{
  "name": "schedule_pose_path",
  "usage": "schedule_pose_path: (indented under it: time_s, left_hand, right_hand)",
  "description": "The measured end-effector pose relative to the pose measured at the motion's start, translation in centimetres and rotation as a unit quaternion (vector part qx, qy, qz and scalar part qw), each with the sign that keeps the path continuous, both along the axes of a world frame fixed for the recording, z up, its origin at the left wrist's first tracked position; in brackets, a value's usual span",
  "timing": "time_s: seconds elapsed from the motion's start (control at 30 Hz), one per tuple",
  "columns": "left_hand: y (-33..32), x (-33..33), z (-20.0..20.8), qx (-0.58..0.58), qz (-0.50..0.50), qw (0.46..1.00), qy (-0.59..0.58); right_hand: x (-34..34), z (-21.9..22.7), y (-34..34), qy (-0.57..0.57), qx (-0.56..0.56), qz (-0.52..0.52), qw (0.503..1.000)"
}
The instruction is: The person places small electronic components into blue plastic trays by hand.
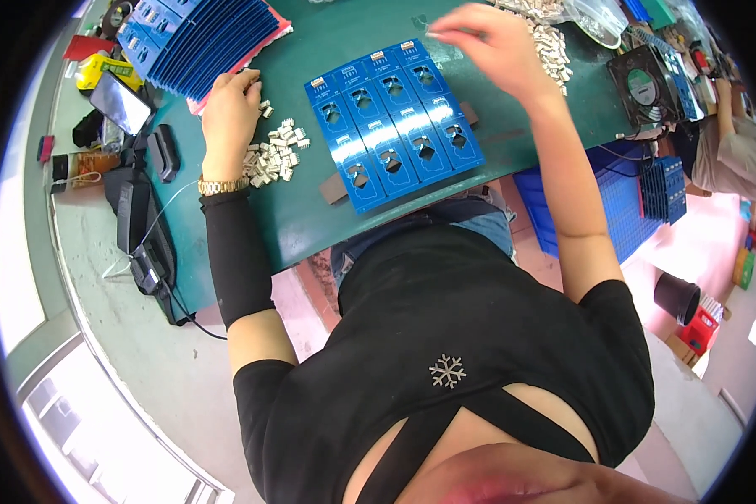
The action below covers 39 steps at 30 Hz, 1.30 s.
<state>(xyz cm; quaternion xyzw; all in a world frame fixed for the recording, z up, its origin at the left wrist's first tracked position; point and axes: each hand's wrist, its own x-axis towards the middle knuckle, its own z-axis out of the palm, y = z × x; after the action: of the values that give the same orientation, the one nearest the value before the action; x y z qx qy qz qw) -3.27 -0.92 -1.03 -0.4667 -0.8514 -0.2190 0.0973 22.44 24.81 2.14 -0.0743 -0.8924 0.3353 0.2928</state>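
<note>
A blue circuit board panel (392,126) with several dark cutouts lies on the green table in front of me. Small white connectors (381,57) sit along its far edge. My left hand (231,113), with a gold watch at the wrist, is left of the panel with curled fingers; whatever they hold is hidden. Beside it lies a loose pile of white connectors (275,155). My right hand (494,50) hovers past the panel's far right corner, thumb and fingers drawn together; anything at the fingertips is too small to name.
A stack of blue boards (202,46) stands at the far left. More white connectors (550,55) are heaped at the far right, near a black fan (643,88). A phone (120,102) lies on the left. A blue crate (601,210) is below the table's right side.
</note>
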Motion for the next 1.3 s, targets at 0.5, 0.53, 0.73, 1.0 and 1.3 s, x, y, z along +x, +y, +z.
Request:
schedule_pose_path:
  time_s: [0.5,0.53,0.73,1.0,1.3]
  left_hand:
    - [0.9,0.5,-0.9,0.033,0.036,0.998,-0.032]
    - [0.8,0.2,-1.0,0.014,0.011,1.0,0.001]
    - [0.9,0.1,-1.7,0.003,-0.01,1.0,0.027]
    - [1.1,0.6,-1.2,-0.003,0.012,1.0,0.005]
    - [1.2,0.6,-1.4,0.014,0.008,1.0,0.014]
  right_hand:
    - [-10.8,-2.4,-4.4,-0.259,0.047,0.088,0.961]
    - [-10.8,-2.3,-4.3,-0.217,0.06,0.101,0.969]
    - [-10.6,-1.9,-4.4,-0.18,0.102,0.101,0.973]
    - [-10.5,-3.4,-4.6,-0.184,0.176,0.065,0.965]
    - [-10.3,-2.5,-5.6,-0.153,0.258,0.062,0.952]
